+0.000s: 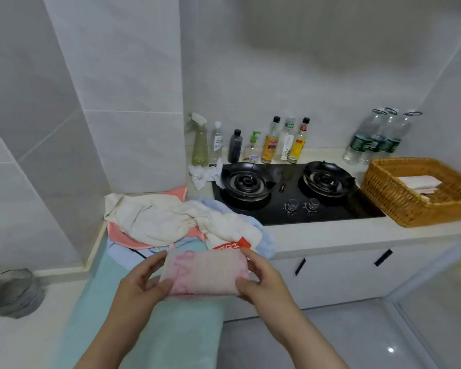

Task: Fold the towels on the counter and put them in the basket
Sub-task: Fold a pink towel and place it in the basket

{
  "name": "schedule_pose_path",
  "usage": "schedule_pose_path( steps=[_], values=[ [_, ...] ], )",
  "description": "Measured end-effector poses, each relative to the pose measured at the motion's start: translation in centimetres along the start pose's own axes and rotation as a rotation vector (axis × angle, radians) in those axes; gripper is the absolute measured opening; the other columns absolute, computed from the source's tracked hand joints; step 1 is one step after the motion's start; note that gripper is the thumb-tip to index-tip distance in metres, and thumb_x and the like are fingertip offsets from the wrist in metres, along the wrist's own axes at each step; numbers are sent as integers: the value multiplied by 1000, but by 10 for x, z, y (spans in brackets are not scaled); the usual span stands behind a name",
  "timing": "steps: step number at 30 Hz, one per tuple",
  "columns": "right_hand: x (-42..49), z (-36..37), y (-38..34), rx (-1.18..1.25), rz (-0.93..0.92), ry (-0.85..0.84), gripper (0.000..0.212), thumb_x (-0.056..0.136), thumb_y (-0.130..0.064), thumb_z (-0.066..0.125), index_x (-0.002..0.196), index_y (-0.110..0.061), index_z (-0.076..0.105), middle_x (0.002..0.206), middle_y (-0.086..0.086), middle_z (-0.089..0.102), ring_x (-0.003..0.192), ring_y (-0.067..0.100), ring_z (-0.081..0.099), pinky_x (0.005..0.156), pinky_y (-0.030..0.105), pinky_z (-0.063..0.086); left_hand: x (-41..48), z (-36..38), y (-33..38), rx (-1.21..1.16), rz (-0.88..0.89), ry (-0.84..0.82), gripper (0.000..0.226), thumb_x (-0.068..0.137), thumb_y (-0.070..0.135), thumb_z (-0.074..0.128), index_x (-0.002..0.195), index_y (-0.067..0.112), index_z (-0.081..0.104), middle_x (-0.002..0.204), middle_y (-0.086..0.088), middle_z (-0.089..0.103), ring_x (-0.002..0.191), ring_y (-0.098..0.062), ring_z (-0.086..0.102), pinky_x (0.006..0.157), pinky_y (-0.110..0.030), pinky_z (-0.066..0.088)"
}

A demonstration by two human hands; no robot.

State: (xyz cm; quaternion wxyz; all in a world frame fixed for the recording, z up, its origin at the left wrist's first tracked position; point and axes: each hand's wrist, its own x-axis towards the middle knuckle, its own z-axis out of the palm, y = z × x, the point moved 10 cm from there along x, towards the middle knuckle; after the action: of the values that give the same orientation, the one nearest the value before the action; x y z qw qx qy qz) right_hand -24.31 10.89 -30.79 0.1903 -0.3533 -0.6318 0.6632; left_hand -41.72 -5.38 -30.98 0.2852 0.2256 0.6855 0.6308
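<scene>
A small pink-and-white towel (204,272), folded into a rectangle, is held in the air between both hands above a mint green towel (155,328) spread over the counter's front. My left hand (141,283) grips its left edge and my right hand (261,280) grips its right edge. Behind it lies a heap of unfolded towels (171,219): cream on top, pink, light blue and one with red print beneath. The wicker basket (399,203) stands at the far right of the counter, with a folded pink-white towel (418,182) inside.
A black two-burner gas hob (290,193) lies between the heap and the basket. Several bottles and a spray bottle (200,145) line the back wall, water bottles (373,139) stand behind the basket. A crumpled white cloth (205,174) sits by the hob. A metal bowl (14,291) is at left.
</scene>
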Motion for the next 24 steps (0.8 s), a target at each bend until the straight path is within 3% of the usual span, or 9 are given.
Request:
schedule_pose_path(
  steps=[2,5,8,11,14,16,19,24],
  values=[
    [-13,-32,-18,31,-19,83,53,82,4,57,113,-38,63,116,-10,66,88,12,65,88,37,56,2,24,20,-2,40,-47,49,84,-9,64,122,22,61,115,16,68,94,3,67,72,-13,54],
    [-29,-77,-36,29,-53,186,49,84,1,60,120,-32,60,123,-9,60,81,12,68,92,42,56,3,66,46,-21,84,-149,50,84,-12,61,120,23,62,115,20,68,96,0,68,72,-10,53],
    [-40,-109,-50,38,-97,223,49,86,1,61,123,-32,58,120,-13,60,77,8,67,88,36,58,4,99,64,-38,115,-210,51,82,-11,65,114,28,64,115,25,66,97,-4,69,77,-17,55],
    [-40,-135,-59,60,-129,215,49,87,3,59,119,-34,61,117,-14,65,87,17,69,89,39,57,8,123,78,-38,140,-208,52,71,8,73,116,30,64,120,20,66,108,-8,65,93,-30,50],
    [-36,-168,-67,76,-147,191,49,88,4,58,122,-31,59,118,-14,66,81,17,68,81,31,58,9,154,91,-43,159,-201,48,79,-7,70,116,24,64,115,18,69,98,-5,68,80,-19,54],
    [-32,-190,-72,72,-145,171,48,89,5,58,124,-29,58,119,-13,65,79,13,69,77,26,57,9,177,98,-28,170,-211,49,83,-14,62,119,19,63,117,9,69,96,-13,70,77,-23,57],
    [-25,-233,-78,43,-146,144,49,88,2,59,125,-30,58,123,-10,63,88,18,72,87,35,58,12,219,106,-23,183,-219,50,79,-10,69,119,20,64,118,3,69,99,-23,69,82,-32,57],
    [-13,-311,-88,-16,-141,139,49,87,-1,63,123,-33,59,126,-9,60,85,19,73,89,39,57,16,298,125,-26,232,-232,50,79,-12,66,116,22,66,110,2,73,95,-17,70,71,-23,57]
  ],
)
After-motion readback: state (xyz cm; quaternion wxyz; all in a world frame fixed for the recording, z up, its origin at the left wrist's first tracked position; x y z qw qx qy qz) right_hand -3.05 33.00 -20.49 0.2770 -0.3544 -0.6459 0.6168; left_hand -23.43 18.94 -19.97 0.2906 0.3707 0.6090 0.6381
